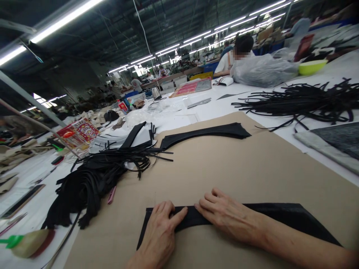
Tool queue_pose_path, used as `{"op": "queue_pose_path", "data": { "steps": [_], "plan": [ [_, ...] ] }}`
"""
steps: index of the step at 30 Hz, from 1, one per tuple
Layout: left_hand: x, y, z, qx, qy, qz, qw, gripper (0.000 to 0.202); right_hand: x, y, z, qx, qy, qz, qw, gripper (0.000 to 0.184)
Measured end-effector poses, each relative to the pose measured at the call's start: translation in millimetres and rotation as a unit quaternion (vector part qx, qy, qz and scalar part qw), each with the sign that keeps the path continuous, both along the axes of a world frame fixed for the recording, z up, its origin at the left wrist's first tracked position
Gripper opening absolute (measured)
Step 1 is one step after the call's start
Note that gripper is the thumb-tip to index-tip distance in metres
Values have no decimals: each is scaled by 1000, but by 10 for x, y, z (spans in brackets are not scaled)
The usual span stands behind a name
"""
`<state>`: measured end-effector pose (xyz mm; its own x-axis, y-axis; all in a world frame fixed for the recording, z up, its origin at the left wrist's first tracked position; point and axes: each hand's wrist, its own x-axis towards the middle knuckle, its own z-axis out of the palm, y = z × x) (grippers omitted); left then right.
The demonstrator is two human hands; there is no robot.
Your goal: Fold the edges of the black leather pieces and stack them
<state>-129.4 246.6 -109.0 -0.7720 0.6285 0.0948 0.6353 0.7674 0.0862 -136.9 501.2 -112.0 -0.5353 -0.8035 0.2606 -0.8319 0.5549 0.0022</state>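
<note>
A black curved cut piece [276, 213], which looks like leather or coated fabric, lies on the brown board [238, 175] in front of me. My left hand [162, 228] rests on its left end, fingers bent over the far edge and thumb pointing right along the piece. Close by, my right hand [227, 215] has its curled fingertips pressed on the same far edge, and its forearm crosses over the right part. My palms and arms hide some of the piece. Farther up the board sits a stack of similar black curved pieces [204, 133].
To the left are a heap of black strips [92, 175], a pink cutter-like tool [111, 195] and a green-tipped bottle [30, 243]. More black strips [305, 101] lie at right, near a yellow-green bowl [312, 67]. A person [224, 63] works beyond a plastic bag [263, 71].
</note>
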Motion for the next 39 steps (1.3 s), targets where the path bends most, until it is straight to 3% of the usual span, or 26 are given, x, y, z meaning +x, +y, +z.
{"op": "queue_pose_path", "data": {
  "steps": [4,7,11,18,26,32,36,39],
  "plan": [
    [22,222,-22,57,-9,-8,998,48,31,12,-32,-8,0,-11,1000,23],
    [48,367,-130,90,-11,-37,995,53,31,9,-60,-6,-1,-23,1000,12],
    [70,413,-235,119,21,-34,992,57,-1,56,-33,-6,-5,-10,1000,6],
    [53,425,-175,77,-5,-37,996,47,-14,353,-47,-28,-6,6,1000,7],
    [44,429,-225,1,36,-59,998,59,54,617,-56,-14,-12,18,1000,9],
    [14,479,-110,-52,60,-70,994,63,76,666,-51,-24,-10,8,1000,11],
    [35,592,-44,-31,51,-50,997,58,92,671,-48,-34,-9,5,999,9],
    [81,767,-132,33,50,-69,996,53,103,672,-44,-25,-5,-4,1000,6]
  ]
}}
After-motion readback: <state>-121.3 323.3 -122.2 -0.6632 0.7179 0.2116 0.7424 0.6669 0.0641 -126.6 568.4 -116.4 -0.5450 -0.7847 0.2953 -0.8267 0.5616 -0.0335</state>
